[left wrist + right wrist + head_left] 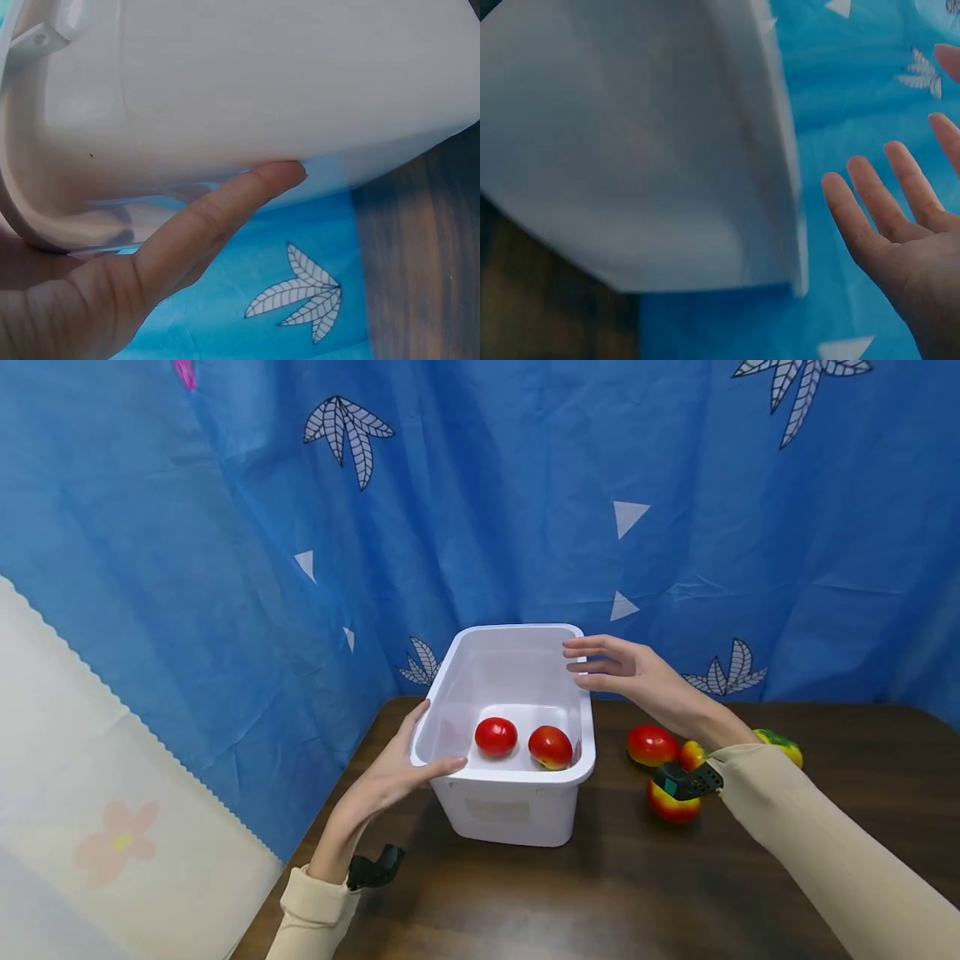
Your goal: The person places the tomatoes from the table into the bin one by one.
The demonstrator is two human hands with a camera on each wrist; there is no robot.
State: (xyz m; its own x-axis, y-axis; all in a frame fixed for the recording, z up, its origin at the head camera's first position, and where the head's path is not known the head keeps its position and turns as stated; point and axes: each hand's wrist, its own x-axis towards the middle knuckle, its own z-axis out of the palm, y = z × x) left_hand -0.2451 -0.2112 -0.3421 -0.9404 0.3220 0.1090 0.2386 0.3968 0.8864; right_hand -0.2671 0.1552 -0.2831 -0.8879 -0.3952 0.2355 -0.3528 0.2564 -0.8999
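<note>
white tub (510, 814), one, open-topped, rectangular, standing upright on a dark brown wooden table (660, 885), near its left end and just before the curtain; contents, two red fruits on the tub floor: first red fruit (496, 737), toward the middle of the near end; second red fruit (551, 747), to its right, close by the right wall, with some yellow low on its skin; left hand (390, 770), at the near left corner of the tub, holding it there, thumb laid over the near rim, a finger stretched nearly straight along the outer left wall in the left wrist view; right hand (615, 667), raised beside the right rim, fingers spread and loosely extended, holding nothing, apart from the tub in the right wrist view; on the table to the right of the tub, below the right forearm: one red fruit (652, 744), one small red-and-yellow fruit (692, 755) next to it, one larger red-and-yellow fruit (673, 803) nearer the viewer, one yellow-green fruit (783, 746) partly hidden by the cream sleeve (810, 835); black strap, one at each wrist, right one (686, 782); backdrop, blue curtain (495, 527) printed with white leaves and triangles; at left, white cloth (187, 802) bearing a pink flower.
</note>
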